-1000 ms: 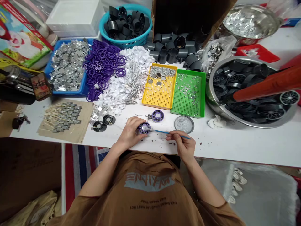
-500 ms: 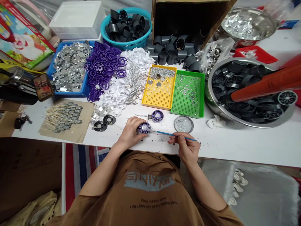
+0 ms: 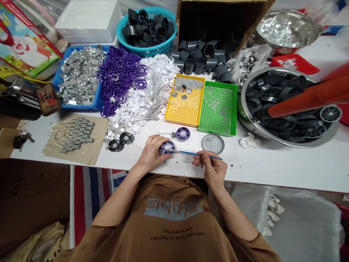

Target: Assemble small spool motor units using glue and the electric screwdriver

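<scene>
My left hand [image 3: 152,153] closes its fingers on the rim of a round purple plastic part [image 3: 168,147] and steadies it on the white table. In my right hand [image 3: 213,166] is a thin blue-handled brush [image 3: 188,153], pinched between thumb and fingers. Its tip reaches onto the silvery middle of the purple part. Just behind lies another purple round part [image 3: 182,134] with a wire and a small metal piece attached. A shallow round dish [image 3: 212,144] with greyish, shiny contents stands beyond my right hand.
Yellow [image 3: 184,112] and green [image 3: 215,128] trays with small metal bits stand behind the hands. A steel bowl [image 3: 242,118] of black parts is at right. Leftward are black discs [image 3: 115,145], wired pieces on cardboard [image 3: 95,154], a purple pile [image 3: 117,72] and a blue bin [image 3: 94,105].
My right hand has shifted left, pushing the brush tip further over the middle of the purple part. My left hand keeps its hold.
</scene>
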{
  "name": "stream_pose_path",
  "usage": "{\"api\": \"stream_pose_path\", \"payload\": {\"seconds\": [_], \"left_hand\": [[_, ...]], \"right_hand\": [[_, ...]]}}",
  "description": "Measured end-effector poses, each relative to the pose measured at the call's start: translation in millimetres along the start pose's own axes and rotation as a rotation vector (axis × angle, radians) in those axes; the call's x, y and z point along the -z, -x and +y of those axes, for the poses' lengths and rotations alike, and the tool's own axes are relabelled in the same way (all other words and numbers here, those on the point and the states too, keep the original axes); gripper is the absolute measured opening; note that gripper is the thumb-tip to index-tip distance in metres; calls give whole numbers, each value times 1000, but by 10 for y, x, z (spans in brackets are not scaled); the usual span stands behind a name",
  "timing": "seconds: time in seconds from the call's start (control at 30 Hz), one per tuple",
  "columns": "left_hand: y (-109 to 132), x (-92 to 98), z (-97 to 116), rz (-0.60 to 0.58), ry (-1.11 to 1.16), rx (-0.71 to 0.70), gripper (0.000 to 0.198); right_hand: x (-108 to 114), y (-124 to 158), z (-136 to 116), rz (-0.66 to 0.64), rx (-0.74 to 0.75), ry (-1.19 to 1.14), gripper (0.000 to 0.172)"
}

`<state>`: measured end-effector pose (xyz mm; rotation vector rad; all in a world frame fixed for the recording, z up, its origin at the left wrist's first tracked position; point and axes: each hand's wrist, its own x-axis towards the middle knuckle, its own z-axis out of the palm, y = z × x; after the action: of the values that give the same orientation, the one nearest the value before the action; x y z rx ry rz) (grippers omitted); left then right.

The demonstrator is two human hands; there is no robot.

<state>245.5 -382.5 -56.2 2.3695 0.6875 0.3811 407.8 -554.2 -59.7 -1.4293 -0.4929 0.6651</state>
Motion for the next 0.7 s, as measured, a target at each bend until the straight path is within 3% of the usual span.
{"api": "stream_pose_path", "payload": {"seconds": [0.4, 0.7], "left_hand": [[-2, -2, 0, 11, -1, 7, 56], [1, -2, 8, 5, -1, 20, 55]], "right_hand": [[29, -71, 5, 82, -99, -169, 21], [-28, -80, 47, 58, -126, -147, 25]]}}
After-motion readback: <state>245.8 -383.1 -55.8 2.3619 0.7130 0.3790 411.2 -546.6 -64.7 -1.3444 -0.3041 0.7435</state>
